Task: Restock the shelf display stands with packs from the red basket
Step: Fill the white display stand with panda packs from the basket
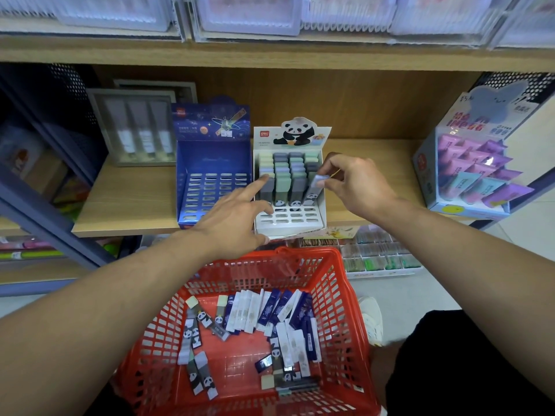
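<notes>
The step in hand is slotting a panda pack [313,189] into the white panda display stand [321,205]. The right hand [357,181] pinches the pack's top end between thumb and fingertips, holding it tilted over the rightmost column at the stand's 3 o'clock side, its lower end at or just in a slot. The left hand [231,217] holds nothing; its index finger is stretched out, the tip touching a grey pack [267,187] in the leftmost column at 9 o'clock. The back rows look full, while the front rows at 6 o'clock show bare slots. Next, I judge, the pack needs straightening and pressing down. The blue display stand [213,178] beside it has only vacant slots. The red basket [339,283] below holds many more panda and blue packs [270,310].
</notes>
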The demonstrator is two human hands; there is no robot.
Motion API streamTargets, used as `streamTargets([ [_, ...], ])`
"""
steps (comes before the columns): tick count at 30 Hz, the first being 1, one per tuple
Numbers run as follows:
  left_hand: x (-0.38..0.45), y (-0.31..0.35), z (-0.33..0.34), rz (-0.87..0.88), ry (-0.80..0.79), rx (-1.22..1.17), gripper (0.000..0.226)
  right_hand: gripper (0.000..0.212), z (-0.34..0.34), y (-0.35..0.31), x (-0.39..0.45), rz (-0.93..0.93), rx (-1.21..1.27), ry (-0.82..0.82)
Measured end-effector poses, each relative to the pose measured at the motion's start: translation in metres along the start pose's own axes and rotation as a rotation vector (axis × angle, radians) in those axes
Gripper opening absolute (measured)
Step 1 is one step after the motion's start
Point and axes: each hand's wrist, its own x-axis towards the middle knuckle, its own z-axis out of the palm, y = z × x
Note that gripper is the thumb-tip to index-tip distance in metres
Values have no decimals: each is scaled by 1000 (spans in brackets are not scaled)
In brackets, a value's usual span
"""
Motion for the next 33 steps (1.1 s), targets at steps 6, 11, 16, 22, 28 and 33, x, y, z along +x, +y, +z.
streamTargets([
  [6, 0, 0, 1, 10, -24, 22, 56, 4, 0, 5, 0, 9, -55, -7],
  [11, 0, 0, 3, 12, -19, 29, 56, 21, 5, 7, 4, -33, -238, 8],
  [16, -1, 2, 3, 14, -16, 27, 56, 24, 9, -1, 0, -20, -260, 90],
  [22, -2, 1, 6, 22, 7, 11, 62, 23, 10, -4, 0, 19, -271, 45],
  [28, -5, 1, 4, 12, -9, -8, 59, 23, 9, -4, -3, -42, -317, 46],
  [33, -19, -1, 2, 43, 227, 1, 32, 16, 7, -38, -24, -333, -149, 117],
])
